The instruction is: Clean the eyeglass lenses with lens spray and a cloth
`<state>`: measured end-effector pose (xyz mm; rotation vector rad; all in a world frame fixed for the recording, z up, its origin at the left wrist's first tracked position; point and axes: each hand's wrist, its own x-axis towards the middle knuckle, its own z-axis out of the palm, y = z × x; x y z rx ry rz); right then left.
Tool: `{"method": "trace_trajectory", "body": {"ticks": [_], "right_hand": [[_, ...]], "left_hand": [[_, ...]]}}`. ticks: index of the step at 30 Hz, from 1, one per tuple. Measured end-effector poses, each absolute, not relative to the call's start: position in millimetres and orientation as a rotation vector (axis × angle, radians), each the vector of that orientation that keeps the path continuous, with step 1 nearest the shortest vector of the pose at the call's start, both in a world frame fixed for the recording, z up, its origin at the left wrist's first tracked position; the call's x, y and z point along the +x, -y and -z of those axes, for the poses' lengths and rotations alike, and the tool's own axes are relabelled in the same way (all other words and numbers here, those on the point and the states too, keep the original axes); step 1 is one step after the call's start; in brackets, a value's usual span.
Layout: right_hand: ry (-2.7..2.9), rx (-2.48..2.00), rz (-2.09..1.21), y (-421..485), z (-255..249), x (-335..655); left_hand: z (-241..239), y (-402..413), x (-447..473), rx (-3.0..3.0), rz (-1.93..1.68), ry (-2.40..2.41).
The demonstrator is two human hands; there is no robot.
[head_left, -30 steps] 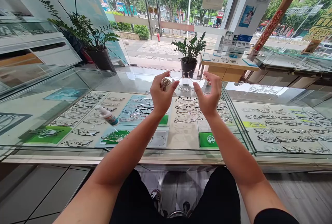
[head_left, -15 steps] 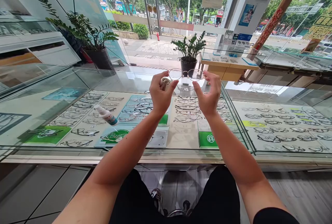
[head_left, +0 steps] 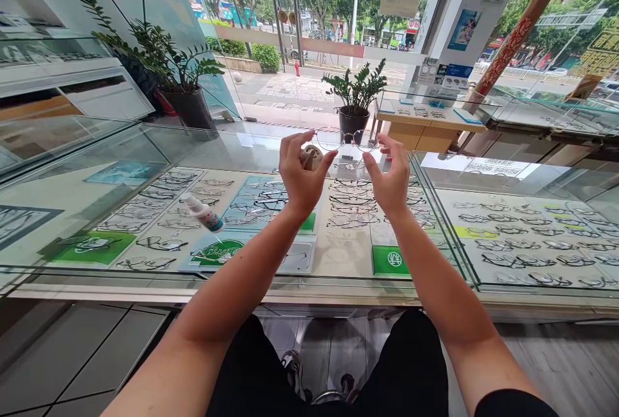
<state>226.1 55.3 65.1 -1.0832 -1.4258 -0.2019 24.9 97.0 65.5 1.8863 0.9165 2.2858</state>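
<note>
Head view. A pair of thin-rimmed eyeglasses [head_left: 349,138] is raised above the glass counter [head_left: 217,151], spanning the gap between the person's two hands. The left hand [head_left: 302,175] grasps the frame at its left end; its fingers also enclose a folded pale cloth [head_left: 311,158], partly hidden by the hand. The right hand [head_left: 391,175] grasps the opposite end near the hinge. Both thumbs point inward, near the lower edges of the rims; whether they touch the lenses cannot be told. A white spray bottle [head_left: 203,212] with a coloured label appears tilted, to the left of the left forearm. Beneath the glass, rows of spectacle frames [head_left: 353,200] lie between the forearms and to either side, with a green box [head_left: 388,261] beside the right forearm. Beyond the counter, a potted plant [head_left: 354,96] appears behind the raised eyeglasses.
</note>
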Motion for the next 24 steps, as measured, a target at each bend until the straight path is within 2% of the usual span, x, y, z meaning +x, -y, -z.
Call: {"method": "trace_trajectory", "body": {"ticks": [11,24], "right_hand": [[1.437,-1.063,0.208,-56.2,-62.0,226.1],[1.426,-0.977,0.375,-50.5,-67.9,222.9]], "left_hand": [[-66.1,-97.6,24.7,1.873,-2.32,-0.915],[-67.2,-96.4,25.3,1.881,-2.258,-0.9]]}}
